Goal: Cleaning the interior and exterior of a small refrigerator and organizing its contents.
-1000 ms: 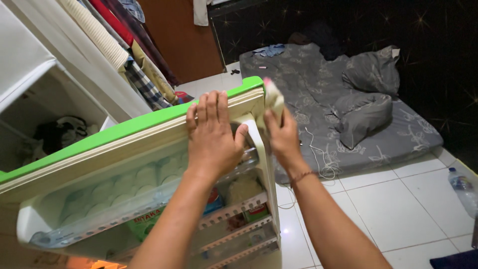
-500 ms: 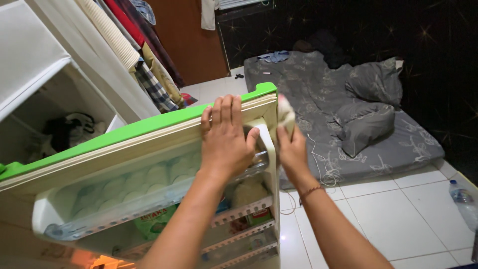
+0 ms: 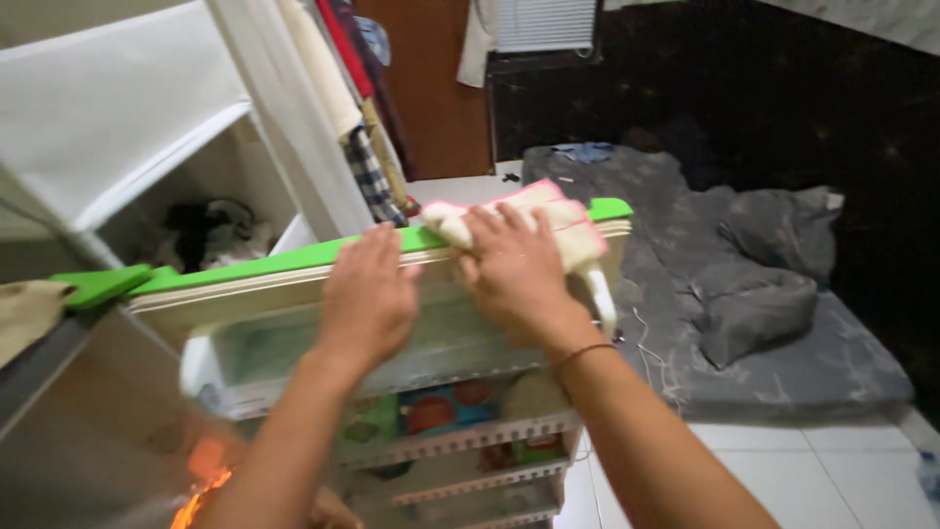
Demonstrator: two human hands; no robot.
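An open fridge door (image 3: 294, 260) with a green top edge stands before me, its inner side with shelves facing me. My left hand (image 3: 367, 299) rests flat on the door's cream inner rim near the top, fingers together. My right hand (image 3: 514, 269) presses a cream cloth with pink edging (image 3: 558, 220) onto the top edge near the door's right corner. Both forearms reach up from the bottom of the view.
Door racks (image 3: 460, 436) hold packets and jars. A white cabinet (image 3: 127, 118) with an open shelf and hanging clothes (image 3: 357, 108) stand behind the door. A grey mattress (image 3: 783, 323) with pillows lies on the white tiled floor (image 3: 832, 480) at right. An orange glow (image 3: 201, 470) shows low left.
My right hand with the cloth has moved from the door's right side edge up onto its green top. My left hand slid leftwards. The view shifted right.
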